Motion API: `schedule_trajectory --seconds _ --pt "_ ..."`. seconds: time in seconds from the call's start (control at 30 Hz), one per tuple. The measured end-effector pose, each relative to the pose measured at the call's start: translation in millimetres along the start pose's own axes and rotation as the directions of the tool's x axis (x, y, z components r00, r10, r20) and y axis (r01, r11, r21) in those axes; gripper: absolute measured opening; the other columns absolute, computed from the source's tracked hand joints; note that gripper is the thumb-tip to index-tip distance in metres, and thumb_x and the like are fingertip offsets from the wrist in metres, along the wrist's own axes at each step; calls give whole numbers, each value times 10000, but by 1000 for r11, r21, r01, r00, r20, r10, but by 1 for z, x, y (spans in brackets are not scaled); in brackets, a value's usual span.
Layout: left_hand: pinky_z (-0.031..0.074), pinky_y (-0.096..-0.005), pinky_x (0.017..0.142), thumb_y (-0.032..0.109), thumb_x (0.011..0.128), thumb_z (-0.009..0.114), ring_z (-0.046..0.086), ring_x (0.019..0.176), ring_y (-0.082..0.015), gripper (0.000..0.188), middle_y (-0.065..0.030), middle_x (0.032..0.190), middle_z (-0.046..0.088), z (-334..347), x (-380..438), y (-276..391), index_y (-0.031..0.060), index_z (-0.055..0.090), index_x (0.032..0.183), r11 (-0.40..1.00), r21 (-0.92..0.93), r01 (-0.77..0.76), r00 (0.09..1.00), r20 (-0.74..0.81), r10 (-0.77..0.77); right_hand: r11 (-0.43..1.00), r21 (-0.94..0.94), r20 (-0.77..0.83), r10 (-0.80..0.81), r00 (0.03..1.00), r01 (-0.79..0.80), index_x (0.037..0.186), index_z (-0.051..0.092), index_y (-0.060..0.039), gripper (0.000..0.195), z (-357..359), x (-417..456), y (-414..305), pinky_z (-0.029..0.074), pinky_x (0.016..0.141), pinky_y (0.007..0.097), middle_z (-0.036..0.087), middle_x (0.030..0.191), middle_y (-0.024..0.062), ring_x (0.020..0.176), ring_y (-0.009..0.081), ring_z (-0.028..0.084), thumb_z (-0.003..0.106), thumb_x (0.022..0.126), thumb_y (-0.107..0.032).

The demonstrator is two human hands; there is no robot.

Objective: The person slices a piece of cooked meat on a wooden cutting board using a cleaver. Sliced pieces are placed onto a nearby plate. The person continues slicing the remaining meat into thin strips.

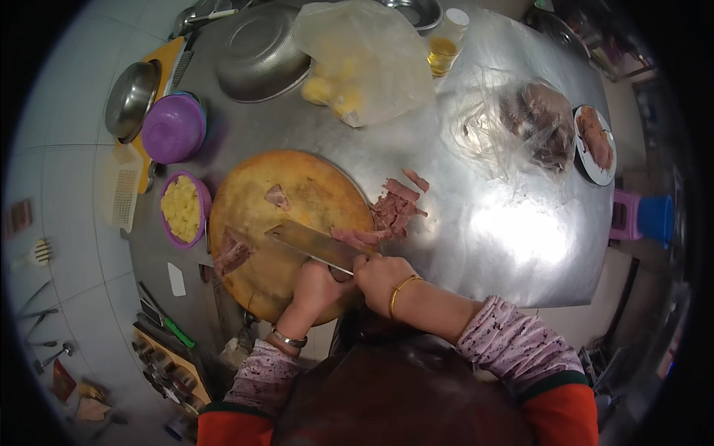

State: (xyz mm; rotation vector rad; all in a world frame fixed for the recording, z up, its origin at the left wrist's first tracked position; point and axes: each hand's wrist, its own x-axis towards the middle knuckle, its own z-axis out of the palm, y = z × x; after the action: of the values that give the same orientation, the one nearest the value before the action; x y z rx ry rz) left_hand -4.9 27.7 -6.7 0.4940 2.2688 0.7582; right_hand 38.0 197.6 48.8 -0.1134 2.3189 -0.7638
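Note:
My right hand (pixel 385 281) is closed around the handle of a Chinese cleaver (pixel 312 242). Its broad blade slants up to the left over a round wooden chopping board (pixel 301 173). Just below the cutting edge, my left hand (pixel 319 287) holds a small dark piece of meat (pixel 341 274); its fingertips are hidden by the blade. Sliced meat (pixel 397 214) is heaped at the board's right edge and spills onto the metal table. A larger chunk of meat (pixel 234 252) rests at the board's left edge, and a small scrap (pixel 277 197) lies near its top.
Left of the board stands a purple basket (pixel 207 203) of pale yellow cut pieces. Purple bowls (pixel 173 128), an upturned metal basin (pixel 259 53), a plastic bag (pixel 385 61) with yellow produce and a jar (pixel 446 44) stand farther back. Bagged meat (pixel 541 122) and plated meat (pixel 596 139) lie right.

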Motion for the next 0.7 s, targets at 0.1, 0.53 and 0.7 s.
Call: schedule_trajectory --seconds 0.1,0.53,0.7 --pt "531 -426 699 341 611 841 646 847 -398 695 -214 905 668 9 -4 -6 24 514 1136 995 79 60 980 -195 -43 998 55 19 -6 1000 5 1008 585 24 236 -13 -2 12 545 770 407 664 975 218 924 351 660 576 801 -91" --pt "452 -423 894 229 601 866 499 1068 -379 804 -209 1170 452 20 -19 -19 -22 408 1212 991 55 -125 925 -355 136 923 384 -186 111 976 -31 1062 530 27 295 42 -80 48 506 762 463 625 965 234 863 429 611 543 775 -42" --pt "452 -422 890 207 612 859 507 1048 -368 799 -202 1157 465 22 -22 -25 -21 411 1233 985 99 -143 901 -398 171 870 443 -382 -34 924 216 1259 469 14 486 58 -86 54 500 826 446 577 1085 243 949 418 593 560 784 -43"
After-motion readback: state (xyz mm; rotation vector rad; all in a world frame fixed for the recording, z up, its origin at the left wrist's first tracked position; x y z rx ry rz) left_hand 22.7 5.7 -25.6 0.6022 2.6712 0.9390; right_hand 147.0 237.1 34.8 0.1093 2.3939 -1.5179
